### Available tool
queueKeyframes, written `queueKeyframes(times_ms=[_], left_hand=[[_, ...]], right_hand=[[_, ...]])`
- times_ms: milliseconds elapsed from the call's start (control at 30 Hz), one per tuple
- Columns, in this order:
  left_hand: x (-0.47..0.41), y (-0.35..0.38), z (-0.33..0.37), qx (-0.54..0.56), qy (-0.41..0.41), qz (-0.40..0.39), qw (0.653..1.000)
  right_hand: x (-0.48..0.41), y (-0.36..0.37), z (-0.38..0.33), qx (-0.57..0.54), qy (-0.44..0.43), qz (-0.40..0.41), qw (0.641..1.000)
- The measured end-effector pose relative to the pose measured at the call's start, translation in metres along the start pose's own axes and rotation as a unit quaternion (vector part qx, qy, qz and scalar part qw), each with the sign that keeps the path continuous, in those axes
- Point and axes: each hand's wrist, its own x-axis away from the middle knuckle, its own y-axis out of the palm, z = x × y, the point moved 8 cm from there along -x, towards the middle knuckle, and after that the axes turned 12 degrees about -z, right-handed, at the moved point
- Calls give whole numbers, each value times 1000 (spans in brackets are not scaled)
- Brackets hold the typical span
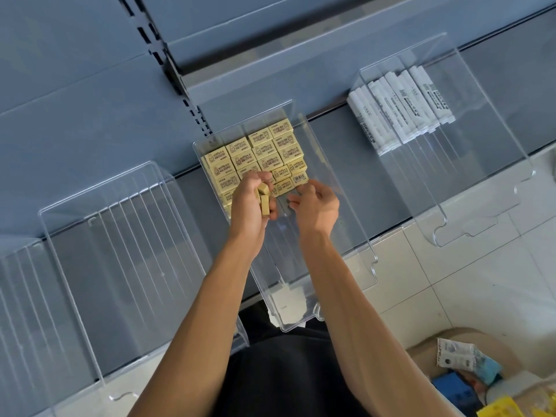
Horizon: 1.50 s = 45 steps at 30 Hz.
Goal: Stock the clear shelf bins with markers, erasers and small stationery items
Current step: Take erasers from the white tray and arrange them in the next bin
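I'm gripping a few loose erasers (264, 203) in my left hand (248, 206), fingers curled round them, over the front of the middle bin (288, 266). My right hand (316, 206) is reaching in beside it toward the front row, fingers loosely bent, nothing in it (as far as I can see). Packed erasers (258, 155) are sitting in rows at the bin's back. Markers (400, 109) are lying in the right bin (487, 164).

Risks: one eraser slipping from my bunched grip and knocking the rows crooked. The middle bin is also overhanging the shelf (367, 182), so pressing its front could tip it.
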Motion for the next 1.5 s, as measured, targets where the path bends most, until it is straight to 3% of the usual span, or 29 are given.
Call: queueKeyframes(times_ms=[200, 400, 533, 767, 967, 1133, 1500], left_hand=[[19, 9, -15, 43, 8, -12, 999], [36, 9, -13, -47, 50, 23, 997], [48, 2, -7, -85, 91, 64, 990], [68, 0, -5, -126, 130, 93, 979], [79, -1, -15, -111, 140, 120, 977], [86, -4, -11, -56, 134, 135, 980], [76, -30, 21, 46, 195, 59, 978]], right_hand=[[10, -2, 0, -19, 17, -168, 986], [43, -4, -27, 100, -106, -338, 930], [53, 1, -31, 144, -168, -381, 898], [60, 8, -35, 150, -197, -417, 874], [53, 6, -34, 141, -158, -438, 874], [46, 5, -38, 142, -165, -388, 896], [24, 37, -6, 185, -78, -280, 939]])
